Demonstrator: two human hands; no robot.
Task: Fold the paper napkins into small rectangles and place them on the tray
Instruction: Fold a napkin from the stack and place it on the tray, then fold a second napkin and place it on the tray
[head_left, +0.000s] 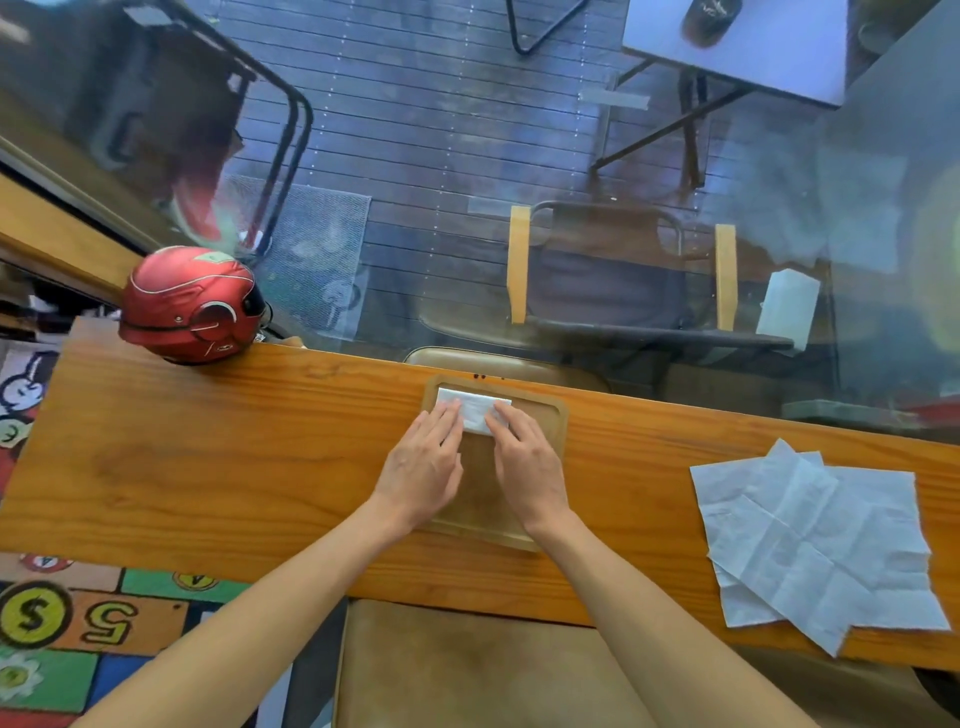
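A white folded napkin, a small rectangle, lies at the far end of the shallow wooden tray in the middle of the counter. My left hand rests flat with its fingertips on the napkin's left part. My right hand lies flat with its fingertips on the napkin's right part. Both palms cover much of the tray's floor. Several unfolded white napkins lie overlapped on the counter at the right.
A red helmet sits at the counter's far left edge. A glass pane runs along the counter's far side. A padded seat is below the near edge, and a colourful mat covers the floor at left.
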